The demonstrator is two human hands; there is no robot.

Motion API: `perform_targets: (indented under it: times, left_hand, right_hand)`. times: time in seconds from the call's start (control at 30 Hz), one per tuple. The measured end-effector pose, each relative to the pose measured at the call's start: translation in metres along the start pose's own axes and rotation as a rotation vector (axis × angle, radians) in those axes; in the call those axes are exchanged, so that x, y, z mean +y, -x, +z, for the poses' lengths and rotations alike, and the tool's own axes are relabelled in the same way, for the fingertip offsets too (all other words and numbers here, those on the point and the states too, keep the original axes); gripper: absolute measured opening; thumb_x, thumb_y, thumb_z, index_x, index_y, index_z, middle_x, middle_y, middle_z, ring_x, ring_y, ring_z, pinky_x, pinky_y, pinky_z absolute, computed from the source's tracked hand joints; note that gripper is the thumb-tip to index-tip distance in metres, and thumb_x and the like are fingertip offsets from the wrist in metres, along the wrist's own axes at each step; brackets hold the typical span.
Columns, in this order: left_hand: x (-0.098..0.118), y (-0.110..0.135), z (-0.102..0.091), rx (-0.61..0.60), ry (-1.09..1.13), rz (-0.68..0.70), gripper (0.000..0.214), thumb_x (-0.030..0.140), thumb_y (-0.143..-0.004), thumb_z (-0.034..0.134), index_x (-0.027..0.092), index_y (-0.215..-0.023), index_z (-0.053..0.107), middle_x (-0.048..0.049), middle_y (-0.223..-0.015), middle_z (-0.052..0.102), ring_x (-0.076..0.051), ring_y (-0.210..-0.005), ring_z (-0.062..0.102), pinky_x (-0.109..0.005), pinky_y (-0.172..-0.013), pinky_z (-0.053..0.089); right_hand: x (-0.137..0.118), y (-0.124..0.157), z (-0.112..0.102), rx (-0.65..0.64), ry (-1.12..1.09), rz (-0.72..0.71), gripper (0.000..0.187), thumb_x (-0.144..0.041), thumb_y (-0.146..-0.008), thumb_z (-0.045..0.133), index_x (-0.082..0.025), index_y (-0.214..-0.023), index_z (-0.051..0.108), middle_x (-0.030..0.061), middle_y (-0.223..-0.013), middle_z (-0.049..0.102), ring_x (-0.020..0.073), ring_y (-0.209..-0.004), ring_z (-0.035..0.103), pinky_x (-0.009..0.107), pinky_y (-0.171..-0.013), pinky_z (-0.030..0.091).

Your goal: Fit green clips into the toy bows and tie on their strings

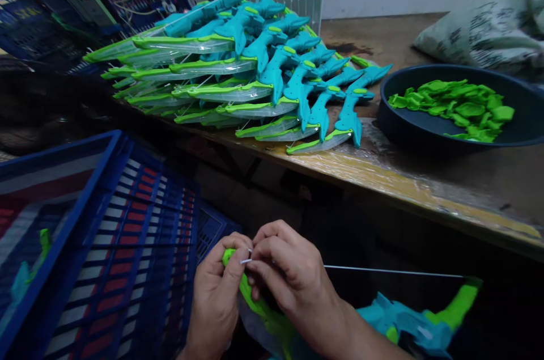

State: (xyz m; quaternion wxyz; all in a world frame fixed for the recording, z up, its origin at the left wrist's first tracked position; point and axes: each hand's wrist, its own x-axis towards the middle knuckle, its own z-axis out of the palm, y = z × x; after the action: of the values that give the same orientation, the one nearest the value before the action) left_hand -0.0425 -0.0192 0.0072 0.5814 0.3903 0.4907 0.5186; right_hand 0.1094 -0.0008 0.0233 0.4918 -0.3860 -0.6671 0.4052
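Note:
Low in the view, both of my hands work at one end of a toy bow made of green and teal plastic. My left hand grips the bright green tip of the bow's limb. My right hand pinches a thin white string right at that tip. The string runs taut to the right, to the bow's other green tip. The teal grip lies under my right forearm.
A heap of like toy bows lies on the wooden table. A dark round basin holds several small green plastic parts. A blue plastic crate stands at the left, a sack at the back right.

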Motion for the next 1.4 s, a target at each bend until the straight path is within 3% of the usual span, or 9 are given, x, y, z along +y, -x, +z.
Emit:
perform_targets:
  times: [0.1,0.3,0.47,0.7,0.93,1.13,1.2,1.27,1.4]
  left_hand:
    - [0.003,0.000,0.004,-0.020,0.036,-0.005,0.016,0.030,-0.095,0.065,0.018,-0.084,0.064,0.0000,-0.085,0.055,-0.008,-0.057,0.054,-0.018,-0.049,0.048]
    - [0.005,0.000,0.002,-0.065,0.051,0.001,0.015,0.028,-0.095,0.065,0.018,-0.083,0.066,-0.0010,-0.085,0.056,-0.010,-0.061,0.059,-0.020,-0.053,0.052]
    - [0.000,-0.003,-0.004,-0.078,-0.060,0.059,0.010,0.027,-0.092,0.070,0.019,-0.086,0.069,-0.0012,-0.087,0.058,-0.011,-0.068,0.057,-0.018,-0.061,0.050]
    - [-0.004,-0.002,-0.003,-0.027,-0.138,0.065,0.014,0.027,-0.094,0.067,0.019,-0.083,0.065,-0.0006,-0.087,0.056,-0.012,-0.077,0.056,-0.018,-0.066,0.049]
    - [-0.005,0.002,-0.002,-0.080,-0.081,0.012,0.011,0.025,-0.097,0.062,0.019,-0.088,0.063,-0.0002,-0.089,0.054,-0.010,-0.070,0.056,-0.020,-0.061,0.048]
    - [-0.002,-0.001,-0.001,-0.156,-0.058,0.002,0.012,0.023,-0.098,0.061,0.019,-0.087,0.064,0.0005,-0.082,0.054,-0.011,-0.062,0.058,-0.024,-0.059,0.050]
    - [0.001,-0.003,-0.001,-0.192,-0.011,-0.038,0.014,0.024,-0.096,0.063,0.018,-0.084,0.065,0.0003,-0.079,0.055,-0.011,-0.062,0.059,-0.023,-0.059,0.050]
    - [0.005,-0.007,-0.001,-0.246,0.067,-0.122,0.016,0.028,-0.094,0.067,0.017,-0.082,0.067,0.0002,-0.072,0.058,-0.011,-0.059,0.059,-0.021,-0.057,0.050]
    - [0.006,-0.013,-0.006,-0.345,0.207,-0.263,0.021,0.035,-0.083,0.080,0.015,-0.084,0.073,-0.0018,-0.062,0.063,-0.011,-0.054,0.060,-0.019,-0.052,0.049]
  right_hand:
    - [0.003,0.000,0.001,-0.006,0.001,0.046,0.015,-0.012,-0.095,0.060,-0.017,-0.081,0.058,0.0005,-0.084,0.057,0.0104,-0.071,0.058,0.023,-0.064,0.047]
    - [0.002,-0.001,0.004,0.019,-0.215,0.203,0.015,-0.012,-0.093,0.059,-0.019,-0.083,0.051,-0.0042,-0.081,0.054,0.0045,-0.053,0.056,0.016,-0.048,0.043]
    - [0.004,0.000,0.004,0.046,-0.007,0.142,0.016,-0.008,-0.089,0.057,-0.020,-0.082,0.050,-0.0024,-0.080,0.053,0.0099,-0.067,0.053,0.022,-0.059,0.041]
    - [0.011,0.006,0.010,0.053,0.134,-0.004,0.016,-0.006,-0.090,0.053,-0.020,-0.083,0.049,-0.0012,-0.080,0.052,0.0112,-0.068,0.048,0.024,-0.060,0.038]
    - [-0.001,0.007,-0.006,-0.065,-0.122,0.281,0.008,-0.011,-0.092,0.060,-0.018,-0.091,0.059,-0.0013,-0.087,0.057,0.0083,-0.067,0.057,0.020,-0.059,0.045]
    - [0.001,0.008,-0.005,-0.041,-0.413,0.354,0.013,-0.018,-0.098,0.054,-0.018,-0.086,0.060,-0.0022,-0.082,0.058,0.0074,-0.060,0.061,0.020,-0.058,0.052]
    - [0.002,0.007,-0.006,-0.018,-0.363,0.295,0.013,-0.018,-0.099,0.052,-0.018,-0.087,0.059,0.0006,-0.090,0.059,0.0078,-0.063,0.062,0.021,-0.057,0.053]
    - [0.002,0.004,-0.011,-0.027,-0.209,0.119,0.013,-0.015,-0.099,0.048,-0.019,-0.092,0.058,0.0057,-0.104,0.061,0.0109,-0.077,0.064,0.024,-0.066,0.057]
    - [0.001,-0.007,-0.026,-0.210,0.006,-0.251,0.014,-0.010,-0.098,0.044,-0.018,-0.098,0.056,0.0102,-0.110,0.066,0.0187,-0.099,0.060,0.036,-0.086,0.055]
